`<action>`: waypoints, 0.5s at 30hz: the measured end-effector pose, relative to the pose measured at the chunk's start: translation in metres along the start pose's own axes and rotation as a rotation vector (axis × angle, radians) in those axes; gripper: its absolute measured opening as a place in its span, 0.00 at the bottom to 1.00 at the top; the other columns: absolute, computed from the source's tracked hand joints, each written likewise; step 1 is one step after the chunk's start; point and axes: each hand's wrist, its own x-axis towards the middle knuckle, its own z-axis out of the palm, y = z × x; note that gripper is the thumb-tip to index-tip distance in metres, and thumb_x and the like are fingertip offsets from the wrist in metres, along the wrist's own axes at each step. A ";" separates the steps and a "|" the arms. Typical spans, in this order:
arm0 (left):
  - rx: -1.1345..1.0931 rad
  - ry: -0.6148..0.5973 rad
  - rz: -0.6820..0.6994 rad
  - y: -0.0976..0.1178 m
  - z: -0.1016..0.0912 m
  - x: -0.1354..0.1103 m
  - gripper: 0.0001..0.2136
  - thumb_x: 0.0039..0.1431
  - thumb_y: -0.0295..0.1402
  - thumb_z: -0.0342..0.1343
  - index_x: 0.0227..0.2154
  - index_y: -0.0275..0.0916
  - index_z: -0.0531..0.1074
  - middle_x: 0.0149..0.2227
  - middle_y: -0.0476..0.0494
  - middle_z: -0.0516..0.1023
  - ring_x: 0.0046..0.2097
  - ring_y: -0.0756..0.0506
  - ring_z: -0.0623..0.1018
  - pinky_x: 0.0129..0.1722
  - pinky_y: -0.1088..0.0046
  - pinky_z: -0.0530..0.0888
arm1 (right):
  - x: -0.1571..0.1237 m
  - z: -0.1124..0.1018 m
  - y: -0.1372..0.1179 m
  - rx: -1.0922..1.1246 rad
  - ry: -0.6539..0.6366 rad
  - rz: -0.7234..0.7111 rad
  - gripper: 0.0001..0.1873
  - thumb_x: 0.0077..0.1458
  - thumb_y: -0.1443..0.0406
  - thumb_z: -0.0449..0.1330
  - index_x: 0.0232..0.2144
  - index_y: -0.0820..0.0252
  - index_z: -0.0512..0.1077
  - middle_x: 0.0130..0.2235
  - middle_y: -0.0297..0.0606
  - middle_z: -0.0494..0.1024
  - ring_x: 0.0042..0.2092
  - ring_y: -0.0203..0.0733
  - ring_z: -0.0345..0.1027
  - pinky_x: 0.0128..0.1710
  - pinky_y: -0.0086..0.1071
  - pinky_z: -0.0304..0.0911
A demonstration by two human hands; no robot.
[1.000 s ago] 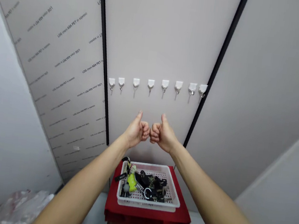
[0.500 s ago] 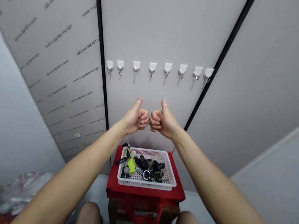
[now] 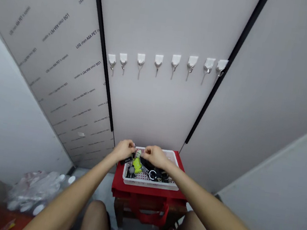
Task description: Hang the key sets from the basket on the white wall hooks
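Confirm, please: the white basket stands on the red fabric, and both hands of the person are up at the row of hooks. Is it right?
Not quite: in the head view, the left hand and right hand are down at the white basket, not up at the row of hooks. The basket does stand on the red fabric.

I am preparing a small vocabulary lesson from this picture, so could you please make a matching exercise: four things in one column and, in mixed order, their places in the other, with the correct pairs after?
Things:
1. hooks
2. basket
3. yellow-green piece
4. red cloth

Places:
A. directly under the basket
B. inside the basket, toward its left side
C. in a row on the wall
D. resting on top of the red cloth

Right pairs: 1-C, 2-D, 3-B, 4-A
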 end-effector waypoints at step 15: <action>0.397 0.075 -0.071 -0.007 0.036 -0.020 0.18 0.39 0.25 0.47 0.38 0.39 0.57 0.31 0.44 0.68 0.36 0.46 0.67 0.33 0.72 0.60 | -0.002 0.024 0.009 -0.535 -0.055 0.007 0.12 0.34 0.66 0.51 0.28 0.59 0.66 0.32 0.41 0.70 0.38 0.45 0.59 0.33 0.33 0.52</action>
